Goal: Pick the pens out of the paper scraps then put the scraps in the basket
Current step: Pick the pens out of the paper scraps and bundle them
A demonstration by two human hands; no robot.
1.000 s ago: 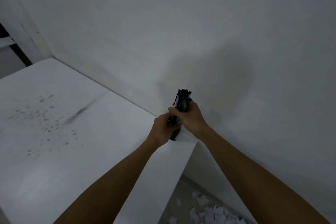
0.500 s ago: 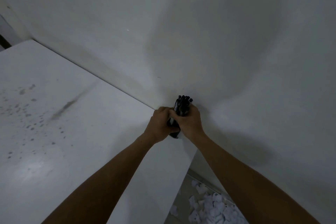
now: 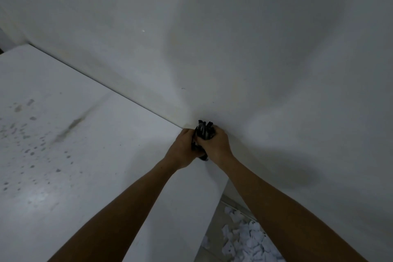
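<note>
Since the frame 1 s ago both hands w/ the pen bundle have gone further toward the wall at the table's far corner, and the view has tipped so more wall fills the top of frame and more scraps show lower right. Left hand (image 3: 184,148) and right hand (image 3: 214,144) are pressed together at frame centre, fingers of both curled round a bundle of black pens (image 3: 203,132); pen tops stick up above the knuckles, lower ends poke out just below the hands, approx. upright, tilted slightly. Bundle sits at the corner of the white table (image 3: 89,155), right by the wall (image 3: 234,38). Grey stains speckle the tabletop at mid-left. Paper scraps (image 3: 246,238) lie on the floor, lower right, beside the table edge, well apart from the pens.
</note>
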